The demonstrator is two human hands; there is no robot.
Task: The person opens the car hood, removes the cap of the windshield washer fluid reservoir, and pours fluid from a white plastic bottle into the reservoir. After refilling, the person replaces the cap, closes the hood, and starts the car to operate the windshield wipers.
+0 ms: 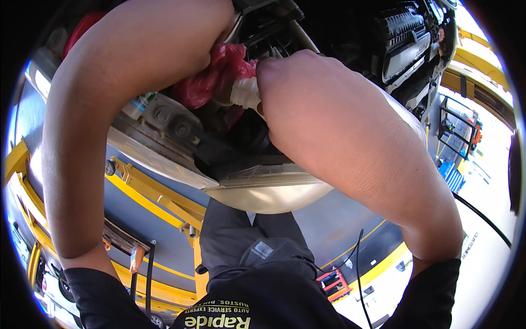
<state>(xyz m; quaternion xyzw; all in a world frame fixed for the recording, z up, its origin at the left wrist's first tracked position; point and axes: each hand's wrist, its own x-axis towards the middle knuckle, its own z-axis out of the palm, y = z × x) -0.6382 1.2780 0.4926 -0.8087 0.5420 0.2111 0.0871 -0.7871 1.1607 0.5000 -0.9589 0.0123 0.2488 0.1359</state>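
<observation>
I am leaning over a car's open engine bay. My right hand [298,88] is curled, its fingers against a white ribbed plastic neck [245,93] that juts from the engine bay. Crumpled red plastic film [219,74] is bunched around that neck and spreads to its left. My left hand [216,30] comes in over the top left and touches the upper edge of the red film; its fingers are hidden from view. Below both hands runs the car's front edge with a headlight [268,194].
A rusty metal bracket with bolts [170,120] lies left of the neck. A black ribbed engine part [402,27] is at the upper right. Yellow lift arms [153,194] stand below left. A black cable [360,274] hangs at the lower right, near a red rack [334,285] on the floor.
</observation>
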